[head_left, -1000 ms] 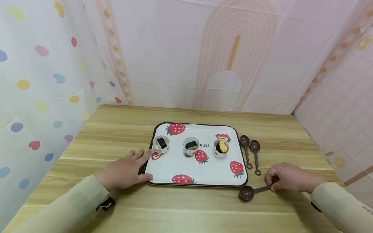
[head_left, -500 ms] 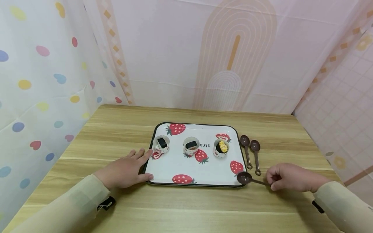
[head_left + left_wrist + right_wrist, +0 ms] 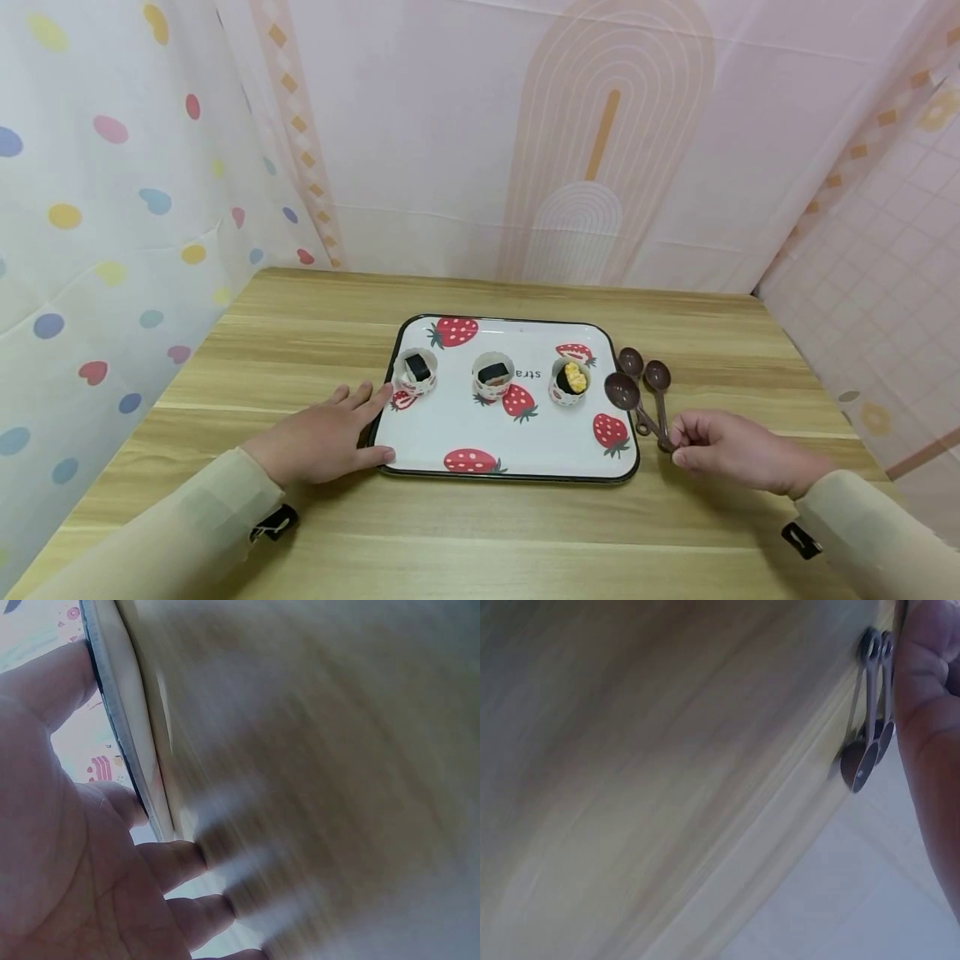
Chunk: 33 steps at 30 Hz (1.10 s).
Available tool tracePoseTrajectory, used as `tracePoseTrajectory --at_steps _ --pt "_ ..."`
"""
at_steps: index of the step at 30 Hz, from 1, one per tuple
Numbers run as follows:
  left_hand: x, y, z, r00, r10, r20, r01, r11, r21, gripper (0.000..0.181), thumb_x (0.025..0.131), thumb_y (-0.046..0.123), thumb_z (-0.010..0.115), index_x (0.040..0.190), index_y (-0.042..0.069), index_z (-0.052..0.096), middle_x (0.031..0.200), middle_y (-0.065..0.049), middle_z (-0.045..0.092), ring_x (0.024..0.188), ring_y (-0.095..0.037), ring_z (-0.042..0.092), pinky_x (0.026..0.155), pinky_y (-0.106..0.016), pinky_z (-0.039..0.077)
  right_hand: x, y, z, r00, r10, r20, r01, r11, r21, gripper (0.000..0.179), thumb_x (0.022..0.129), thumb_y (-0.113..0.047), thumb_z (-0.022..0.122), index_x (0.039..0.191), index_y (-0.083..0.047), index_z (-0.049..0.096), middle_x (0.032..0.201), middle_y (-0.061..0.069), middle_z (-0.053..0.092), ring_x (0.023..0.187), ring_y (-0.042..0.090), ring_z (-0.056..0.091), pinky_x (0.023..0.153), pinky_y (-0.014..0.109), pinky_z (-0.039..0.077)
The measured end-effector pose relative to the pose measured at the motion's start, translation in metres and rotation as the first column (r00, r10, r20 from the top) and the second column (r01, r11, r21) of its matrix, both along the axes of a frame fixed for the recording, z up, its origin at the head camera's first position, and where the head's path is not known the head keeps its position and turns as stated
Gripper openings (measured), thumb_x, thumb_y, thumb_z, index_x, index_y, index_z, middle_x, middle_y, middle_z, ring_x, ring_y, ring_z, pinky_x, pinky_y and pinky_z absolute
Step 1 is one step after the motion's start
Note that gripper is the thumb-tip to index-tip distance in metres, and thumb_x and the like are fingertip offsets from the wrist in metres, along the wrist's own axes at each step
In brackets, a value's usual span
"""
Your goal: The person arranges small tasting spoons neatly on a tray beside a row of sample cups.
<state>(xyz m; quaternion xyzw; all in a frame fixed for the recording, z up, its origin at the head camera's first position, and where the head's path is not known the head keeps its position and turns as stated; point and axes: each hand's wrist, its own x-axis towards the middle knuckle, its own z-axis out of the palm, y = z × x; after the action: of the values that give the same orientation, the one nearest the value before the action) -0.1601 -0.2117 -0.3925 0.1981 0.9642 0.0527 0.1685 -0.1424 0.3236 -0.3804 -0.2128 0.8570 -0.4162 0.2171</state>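
My right hand (image 3: pixel 738 454) pinches the handle end of a brown measuring spoon (image 3: pixel 622 391), whose bowl overlaps the tray's right edge in the head view. Two more brown measuring spoons lie just behind it, a left one (image 3: pixel 631 362) and a right one (image 3: pixel 657 377); the held handle crosses in front of them. With fingers spread, my left hand (image 3: pixel 322 437) rests at the left edge of a white strawberry-print tray (image 3: pixel 442 429), thumb and a fingertip over its rim. In the left wrist view the thumb (image 3: pixel 64 682) reaches across that dark rim.
Across the tray stand three small paper cups: a left one (image 3: pixel 417 387) and a middle one (image 3: pixel 493 392) with dark-wrapped pieces, and a right one (image 3: pixel 567 398) with a yellow-topped piece. A wooden table (image 3: pixel 480 533) lies beneath, with curtains (image 3: pixel 420 150) behind and at both sides.
The held measuring spoon has swung up from the tray's front right corner toward the other two spoons, its bowl moving away from me. My right hand shifted slightly left. The left hand stayed put.
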Motion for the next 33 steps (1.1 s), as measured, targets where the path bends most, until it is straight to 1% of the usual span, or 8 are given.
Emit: tracePoseTrajectory --at_steps 2,4,6,8,13,17,25,33 --pt "0.000 0.000 0.000 1.000 0.000 0.000 0.000 1.000 -0.001 0.102 0.096 0.075 0.055 0.168 0.009 0.026 0.167 -0.031 0.032 0.149 -0.063 0.033 0.116 -0.068 0.040 0.000 -0.004 0.000 0.999 -0.042 0.024 0.043 0.998 -0.035 0.012 0.098 -0.004 0.067 0.105 0.004 0.062 0.085 0.001 0.061 0.075 0.006 0.060 0.068 0.024 0.055" --pt "0.000 0.000 0.000 1.000 -0.001 0.001 0.001 1.000 0.000 0.102 0.096 0.075 0.055 0.168 0.009 0.026 0.167 -0.031 0.032 0.149 -0.063 0.033 0.116 -0.068 0.040 0.000 -0.008 0.001 0.995 -0.086 0.050 0.089 0.995 -0.055 0.022 0.099 -0.005 0.066 0.116 0.010 0.062 0.090 0.006 0.064 0.079 0.007 0.062 0.073 0.024 0.058" --pt "0.000 0.000 0.000 1.000 -0.001 0.001 0.001 1.000 0.001 0.102 0.096 0.075 0.055 0.168 0.009 0.026 0.167 -0.031 0.032 0.149 -0.063 0.033 0.116 -0.068 0.041 0.000 -0.012 0.002 0.990 -0.131 0.058 0.134 0.989 -0.057 0.031 0.100 -0.006 0.067 0.123 0.013 0.062 0.095 0.010 0.067 0.082 0.007 0.064 0.076 0.025 0.059" --pt "0.000 0.000 0.000 1.000 -0.002 0.000 0.002 1.000 0.003 0.102 0.096 0.074 0.056 0.168 0.008 0.026 0.167 -0.031 0.032 0.149 -0.063 0.033 0.116 -0.068 0.041 0.000 -0.016 0.001 0.986 -0.158 0.058 0.161 0.985 -0.064 0.033 0.100 -0.007 0.066 0.127 0.013 0.062 0.098 0.012 0.068 0.084 0.007 0.066 0.079 0.025 0.060" --pt "0.000 0.000 0.000 1.000 -0.008 -0.014 0.008 1.000 0.002 0.102 0.097 0.074 0.056 0.168 0.008 0.026 0.167 -0.032 0.032 0.148 -0.063 0.033 0.115 -0.068 0.041 -0.001 -0.029 -0.001 0.979 -0.191 0.068 0.200 0.970 -0.142 0.025 0.102 -0.005 0.063 0.117 0.016 0.061 0.093 0.006 0.067 0.085 0.007 0.065 0.078 0.028 0.061" --pt "0.001 0.000 0.001 1.000 -0.013 -0.019 0.013 1.000 -0.001 0.102 0.096 0.074 0.055 0.168 0.008 0.026 0.166 -0.032 0.032 0.148 -0.063 0.034 0.115 -0.068 0.041 -0.002 -0.045 -0.001 0.974 -0.202 0.102 0.219 0.953 -0.208 0.025 0.103 -0.004 0.061 0.116 0.017 0.056 0.089 0.005 0.063 0.081 0.008 0.062 0.073 0.028 0.059" --pt "0.000 0.000 0.001 1.000 -0.008 -0.006 0.008 1.000 -0.008 0.101 0.097 0.074 0.055 0.168 0.010 0.025 0.168 -0.031 0.031 0.149 -0.063 0.033 0.116 -0.067 0.041 -0.005 -0.077 -0.001 0.949 -0.277 0.150 0.304 0.930 -0.206 0.027 0.103 -0.002 0.061 0.121 0.016 0.054 0.089 0.010 0.069 0.077 0.012 0.064 0.071 0.028 0.060" --pt "0.001 0.000 0.001 1.000 -0.009 -0.012 0.009 1.000 0.000 0.102 0.096 0.075 0.055 0.168 0.008 0.026 0.167 -0.032 0.032 0.148 -0.064 0.033 0.116 -0.068 0.040 -0.008 -0.105 -0.003 0.933 -0.324 0.158 0.352 0.914 -0.202 0.028 0.100 -0.003 0.065 0.121 0.012 0.055 0.086 0.012 0.073 0.075 0.015 0.069 0.070 0.030 0.062"
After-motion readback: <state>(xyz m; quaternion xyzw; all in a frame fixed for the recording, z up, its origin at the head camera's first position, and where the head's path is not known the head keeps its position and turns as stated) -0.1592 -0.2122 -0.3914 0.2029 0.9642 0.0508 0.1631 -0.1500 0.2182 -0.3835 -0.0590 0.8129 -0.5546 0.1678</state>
